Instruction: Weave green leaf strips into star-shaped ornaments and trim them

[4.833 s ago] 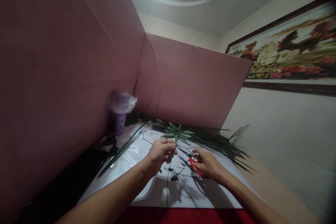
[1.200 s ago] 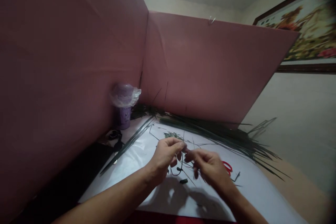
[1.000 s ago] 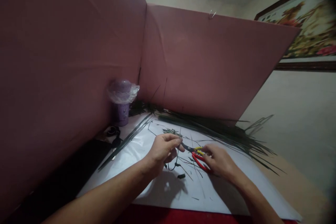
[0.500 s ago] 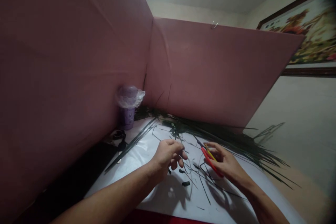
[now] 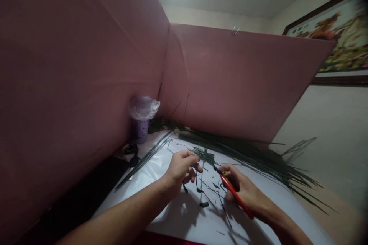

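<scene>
My left hand [image 5: 183, 167] is closed, thumb and forefinger pinched at the near edge of a dark green woven leaf piece [image 5: 205, 156]. Thin strands hang below this piece. My right hand [image 5: 244, 185] grips scissors [image 5: 233, 193] with red and yellow handles. Their dark tips point up and left, close to the leaf piece's right end; whether they touch it I cannot tell. Under both hands, small dark green scraps [image 5: 204, 204] and thin strips lie on the white sheet [image 5: 178, 214].
Long green leaf blades [image 5: 244, 149] lie along the back and right edge. More blades [image 5: 143, 160] run along the left side. A purple cup [image 5: 141, 130] with clear plastic over it stands in the back left corner, near keys [image 5: 133, 159]. Pink panels [image 5: 224, 80] rise behind and left.
The leaf piece has come nearer and turned, showing more of its woven face. My right hand has moved slightly down and tilted the scissors, whose tips now sit lower, near the leaf piece.
</scene>
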`<action>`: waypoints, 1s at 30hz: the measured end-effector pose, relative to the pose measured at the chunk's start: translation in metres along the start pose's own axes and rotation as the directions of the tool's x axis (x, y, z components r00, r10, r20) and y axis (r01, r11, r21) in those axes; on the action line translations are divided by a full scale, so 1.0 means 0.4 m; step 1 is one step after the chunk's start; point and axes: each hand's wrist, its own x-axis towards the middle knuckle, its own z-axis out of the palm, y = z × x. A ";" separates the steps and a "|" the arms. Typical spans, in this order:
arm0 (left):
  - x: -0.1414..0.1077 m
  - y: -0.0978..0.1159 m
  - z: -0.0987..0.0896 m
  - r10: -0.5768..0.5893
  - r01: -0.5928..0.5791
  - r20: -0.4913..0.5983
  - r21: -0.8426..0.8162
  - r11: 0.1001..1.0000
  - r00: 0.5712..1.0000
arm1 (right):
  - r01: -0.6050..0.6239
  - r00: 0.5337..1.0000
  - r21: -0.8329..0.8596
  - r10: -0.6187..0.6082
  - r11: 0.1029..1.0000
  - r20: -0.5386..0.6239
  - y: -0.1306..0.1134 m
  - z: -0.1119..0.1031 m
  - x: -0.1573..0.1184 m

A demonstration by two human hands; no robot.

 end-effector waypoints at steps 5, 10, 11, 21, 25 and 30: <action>0.005 -0.013 -0.003 0.010 -0.010 0.004 0.004 1.000 1.000 | 0.038 0.999 -0.003 -0.038 0.999 -0.034 -0.002 0.055 -0.001; 0.012 -0.027 -0.004 0.052 -0.053 0.039 0.007 0.999 0.998 | 0.106 0.988 -0.046 -0.110 0.993 -0.105 -0.023 0.096 -0.012; 0.013 -0.029 -0.004 0.067 -0.068 0.045 0.010 0.998 0.997 | 0.112 0.986 -0.041 -0.116 0.993 -0.119 -0.026 0.101 -0.014; 0.005 -0.032 0.006 0.099 -0.099 0.070 -0.006 0.995 0.993 | 0.193 0.966 0.018 -0.187 0.981 -0.177 -0.020 0.120 -0.016; 0.005 -0.029 0.007 0.096 -0.096 0.065 0.005 0.995 0.993 | 0.186 0.970 0.040 -0.176 0.982 -0.169 -0.020 0.121 -0.019; 0.001 -0.028 0.010 0.092 -0.093 0.058 0.013 0.996 0.994 | 0.188 0.972 0.087 -0.172 0.978 -0.163 -0.015 0.121 -0.021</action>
